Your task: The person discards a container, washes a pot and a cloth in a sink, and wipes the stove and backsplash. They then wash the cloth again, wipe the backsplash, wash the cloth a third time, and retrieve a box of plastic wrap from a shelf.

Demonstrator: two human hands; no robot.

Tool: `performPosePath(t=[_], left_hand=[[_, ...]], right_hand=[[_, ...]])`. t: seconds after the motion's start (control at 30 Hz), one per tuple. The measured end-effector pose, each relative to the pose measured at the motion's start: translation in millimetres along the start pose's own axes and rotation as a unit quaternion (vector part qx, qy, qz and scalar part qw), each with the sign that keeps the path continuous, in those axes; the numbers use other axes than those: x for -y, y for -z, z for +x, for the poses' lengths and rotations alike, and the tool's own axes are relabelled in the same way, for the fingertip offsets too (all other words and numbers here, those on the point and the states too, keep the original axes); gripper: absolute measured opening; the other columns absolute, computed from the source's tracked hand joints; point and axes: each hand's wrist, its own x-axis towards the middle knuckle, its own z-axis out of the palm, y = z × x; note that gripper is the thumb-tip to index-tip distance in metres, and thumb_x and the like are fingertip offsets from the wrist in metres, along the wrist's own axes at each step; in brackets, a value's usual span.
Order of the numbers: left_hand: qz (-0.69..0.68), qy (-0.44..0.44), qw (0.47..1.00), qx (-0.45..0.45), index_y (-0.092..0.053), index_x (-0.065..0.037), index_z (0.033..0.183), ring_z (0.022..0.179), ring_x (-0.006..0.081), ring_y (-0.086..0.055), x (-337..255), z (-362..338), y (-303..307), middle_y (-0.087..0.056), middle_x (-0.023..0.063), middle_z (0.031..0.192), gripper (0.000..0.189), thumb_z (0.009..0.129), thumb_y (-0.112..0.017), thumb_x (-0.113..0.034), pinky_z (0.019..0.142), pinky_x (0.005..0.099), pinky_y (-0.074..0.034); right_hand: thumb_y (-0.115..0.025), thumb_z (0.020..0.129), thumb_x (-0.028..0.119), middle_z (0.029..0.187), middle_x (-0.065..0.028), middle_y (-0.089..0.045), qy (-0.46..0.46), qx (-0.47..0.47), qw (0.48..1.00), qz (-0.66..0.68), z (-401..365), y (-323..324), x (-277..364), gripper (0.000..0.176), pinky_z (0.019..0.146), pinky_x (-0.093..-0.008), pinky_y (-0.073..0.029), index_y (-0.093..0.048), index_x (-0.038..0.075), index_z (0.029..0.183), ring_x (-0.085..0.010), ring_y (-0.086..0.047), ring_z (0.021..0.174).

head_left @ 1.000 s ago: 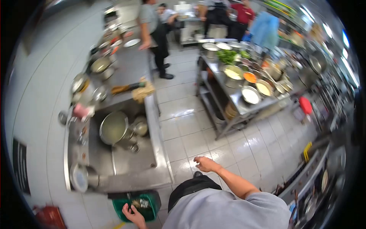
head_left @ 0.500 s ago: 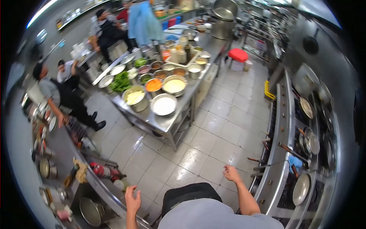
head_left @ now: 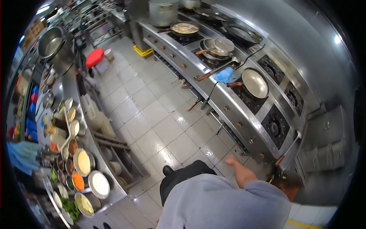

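In the head view, the right hand (head_left: 231,159) is over the floor (head_left: 156,108), in front of the stove (head_left: 236,114) and apart from it. Its outline is narrow and small, with nothing seen in its grasp; how far the fingers are spread, I cannot tell. Of the left hand (head_left: 157,221), only a sliver of skin shows beside the shirt (head_left: 225,200), so its opening and hold cannot be told.

The stove runs along the right. The light-lined pan (head_left: 255,83) lies on it, its handle toward the front edge, beside a blue cloth (head_left: 225,75). Farther along are a strainer (head_left: 224,44) resting over a bowl, a dark pan (head_left: 185,28) of pale, chunky food and a big pot (head_left: 163,14). A ladle (head_left: 290,145) leans near the stove's near end.

On the left, the tabletop (head_left: 116,191) carries a crowd of containers. Nearest its edge, the white bowl (head_left: 100,184) holds something smooth and white, and the deep pot (head_left: 84,204) holds pale yellow pieces beside leafy greens (head_left: 70,209). The orange tub (head_left: 78,181) has bright orange food, and the round bowl (head_left: 82,161) holds a pale yellow filling. Bottles (head_left: 57,133) stand farther back. A red stool (head_left: 94,58) is on the floor beyond.
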Motion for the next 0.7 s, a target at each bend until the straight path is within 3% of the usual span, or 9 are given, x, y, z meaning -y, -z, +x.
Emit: performPosePath(t=[0.13,0.2,0.33,0.43,0.53,0.57,0.6,0.63,0.7], left_hand=[[0.108,-0.071,0.991,0.045,-0.059,-0.001,0.089,0.064,0.0149,-0.057,-102,36,33,-0.059,0.004,0.072,0.009,0.087,-0.054,-0.008,0.054,0.0292,-0.047],[0.151,-0.099,0.982,0.059,-0.059,0.0,0.089,0.063,0.0148,-0.057,-173,53,35,-0.059,0.004,0.071,0.01,0.087,-0.053,-0.008,0.054,0.0293,-0.047],[0.183,-0.157,0.968,0.066,-0.06,0.001,0.093,0.065,0.0127,-0.057,-280,112,34,-0.059,0.0041,0.073,0.012,0.088,-0.054,-0.009,0.055,0.0263,-0.045],[0.182,-0.226,0.955,0.07,-0.059,0.001,0.096,0.064,0.0099,-0.054,-350,139,15,-0.058,0.0024,0.074,0.014,0.088,-0.056,-0.01,0.056,0.0241,-0.043],[0.151,-0.227,0.958,0.092,-0.058,0.001,0.097,0.062,0.0077,-0.05,-415,133,-14,-0.057,0.0007,0.075,0.015,0.088,-0.056,-0.01,0.053,0.0237,-0.041],[0.139,-0.238,0.956,0.099,-0.058,0.001,0.097,0.06,0.0063,-0.048,-429,133,-23,-0.056,-0.0004,0.074,0.014,0.089,-0.056,-0.011,0.053,0.0232,-0.04],[0.129,-0.238,0.957,0.101,-0.058,0.0,0.097,0.06,0.0059,-0.047,-442,129,-33,-0.056,-0.0005,0.074,0.014,0.089,-0.056,-0.011,0.051,0.0228,-0.039],[0.124,-0.237,0.959,0.098,-0.058,0.001,0.097,0.062,0.0068,-0.049,-454,127,-45,-0.057,0.0001,0.075,0.014,0.089,-0.057,-0.01,0.053,0.0229,-0.041],[0.12,-0.244,0.958,0.089,-0.058,-0.001,0.096,0.061,0.0078,-0.05,-460,139,-58,-0.056,0.0001,0.073,0.009,0.088,-0.057,-0.006,0.053,0.0228,-0.041]], right_hand=[[-0.061,0.076,0.012,0.069,-0.0129,-0.066,-0.092,-0.137,0.953,0.254,-29,25,24,0.011,0.062,-0.0387,-0.052,-0.066,0.002,0.077,-0.0281,-0.064,0.061],[-0.064,0.077,0.01,0.081,-0.0125,-0.068,0.012,-0.289,0.93,0.225,-11,49,48,0.018,0.069,-0.0386,-0.053,-0.066,0.001,0.092,-0.0282,-0.066,0.074],[-0.067,0.079,0.016,0.114,-0.0155,-0.061,0.19,-0.337,0.88,0.277,-20,172,166,0.037,0.082,-0.0342,-0.049,-0.059,0.001,0.112,-0.0265,-0.061,0.1],[-0.069,0.077,0.018,0.117,-0.0166,-0.056,0.284,-0.384,0.807,0.346,-1,265,234,0.046,0.091,-0.0385,-0.046,-0.054,0.002,0.118,-0.0292,-0.056,0.111],[-0.071,0.074,0.024,0.116,-0.0214,-0.057,0.208,-0.389,0.811,0.384,65,360,266,0.059,0.092,-0.0379,-0.046,-0.05,-0.003,0.122,-0.0297,-0.055,0.111],[-0.07,0.071,0.027,0.114,-0.0258,-0.059,0.151,-0.305,0.829,0.443,41,404,278,0.061,0.091,-0.0387,-0.046,-0.052,-0.006,0.119,-0.0338,-0.054,0.113],[-0.066,0.071,0.029,0.111,-0.0292,-0.06,0.13,-0.364,0.86,0.332,81,429,272,0.056,0.093,-0.0395,-0.046,-0.058,-0.006,0.114,-0.0396,-0.055,0.11],[-0.063,0.071,0.029,0.116,-0.0305,-0.058,0.031,-0.325,0.905,0.272,90,458,274,0.051,0.096,-0.0392,-0.044,-0.062,-0.004,0.11,-0.0423,-0.054,0.112],[-0.062,0.074,0.032,0.125,-0.0284,-0.053,-0.016,-0.243,0.94,0.24,130,490,257,0.053,0.101,-0.041,-0.041,-0.061,-0.001,0.116,-0.0393,-0.047,0.123]])
